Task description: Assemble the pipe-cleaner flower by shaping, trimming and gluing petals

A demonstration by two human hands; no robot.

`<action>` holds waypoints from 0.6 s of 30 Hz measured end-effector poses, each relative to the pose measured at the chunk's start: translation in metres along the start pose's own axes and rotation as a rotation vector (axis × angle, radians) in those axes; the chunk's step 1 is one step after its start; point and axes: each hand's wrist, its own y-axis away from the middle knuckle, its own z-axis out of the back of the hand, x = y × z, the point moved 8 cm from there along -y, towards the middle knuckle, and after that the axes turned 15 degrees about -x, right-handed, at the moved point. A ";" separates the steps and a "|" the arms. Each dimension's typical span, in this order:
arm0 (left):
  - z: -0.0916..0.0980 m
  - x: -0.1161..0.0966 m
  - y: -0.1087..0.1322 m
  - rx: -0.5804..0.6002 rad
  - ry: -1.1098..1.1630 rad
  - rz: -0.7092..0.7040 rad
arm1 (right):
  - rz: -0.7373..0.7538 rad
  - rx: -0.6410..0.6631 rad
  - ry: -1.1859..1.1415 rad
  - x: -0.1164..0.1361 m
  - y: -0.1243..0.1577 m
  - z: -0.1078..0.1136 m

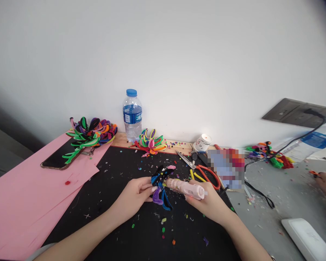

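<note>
Found left hand (137,195) pinching blue, purple and black fuzzy-wire flower (159,190) low over black-matted bench (119,232), right hand (210,204) closed round pink pen-shaped glue tool (186,187), tip at flower; judged risk of glue smearing onto close-set left fingertips

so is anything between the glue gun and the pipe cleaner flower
Nothing visible. The pink glue gun in the right hand reaches the pipe cleaner flower directly, and the left hand holds the flower from the opposite side.
</note>
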 end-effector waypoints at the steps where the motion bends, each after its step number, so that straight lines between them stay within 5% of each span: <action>1: 0.000 0.000 0.000 -0.001 0.003 0.001 | 0.001 0.000 0.003 0.001 0.000 0.000; 18: 0.003 -0.003 0.000 -0.034 -0.013 -0.004 | -0.019 0.020 0.000 0.002 -0.002 0.000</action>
